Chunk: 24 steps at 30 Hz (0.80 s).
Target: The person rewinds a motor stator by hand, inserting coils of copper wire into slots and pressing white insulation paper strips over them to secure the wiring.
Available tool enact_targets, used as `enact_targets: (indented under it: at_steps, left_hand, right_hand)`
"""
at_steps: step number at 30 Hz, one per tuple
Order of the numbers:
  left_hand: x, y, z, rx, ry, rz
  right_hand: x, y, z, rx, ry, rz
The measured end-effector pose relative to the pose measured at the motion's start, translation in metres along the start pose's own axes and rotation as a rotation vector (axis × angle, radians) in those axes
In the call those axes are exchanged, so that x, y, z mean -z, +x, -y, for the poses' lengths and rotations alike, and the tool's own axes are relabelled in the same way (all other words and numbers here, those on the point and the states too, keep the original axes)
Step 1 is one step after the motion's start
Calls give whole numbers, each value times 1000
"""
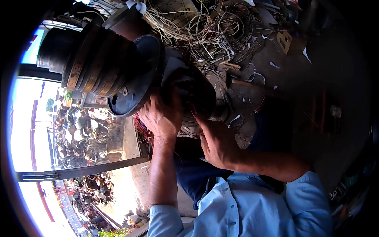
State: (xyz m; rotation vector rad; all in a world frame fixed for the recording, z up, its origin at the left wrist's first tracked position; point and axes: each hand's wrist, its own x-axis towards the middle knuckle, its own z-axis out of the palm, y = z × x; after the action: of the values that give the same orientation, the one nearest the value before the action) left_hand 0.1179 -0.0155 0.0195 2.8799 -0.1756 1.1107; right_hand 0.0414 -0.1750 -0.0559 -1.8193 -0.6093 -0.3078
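Observation:
A large dark machine part, like a motor rotor, lies in front of me. Its stepped end carries copper-coloured rings beside a round dark metal disc. My left hand reaches in at the disc's near edge, against the shadowed body; its fingertips are lost in the dark. To its right, my right hand has its index finger stretched toward the body, where fine reddish wires show, and the other fingers curled. What those fingers hold, if anything, is hidden. Loose red wires hang below the disc.
A big tangle of pale wires lies on the floor beyond the part. Cardboard, wooden sticks and paper scraps are scattered to the right. At the left, a metal-framed glass panel stands before heaped scrap parts outdoors.

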Motion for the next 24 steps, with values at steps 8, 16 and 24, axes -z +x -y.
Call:
enact_targets:
  at_steps: [8, 16, 24]
  left_hand:
    - [2, -5, 2, -111, -102, -140]
    - [34, -49, 26, -132, -450, -354]
    - [48, 33, 78, 782, -1232, -449]
  right_hand:
    - [-21, -68, -23, 16, -22, 106]
    - [65, 6, -34, 88, -137, -108]
    - [75, 267, -24, 24, -78, -21]
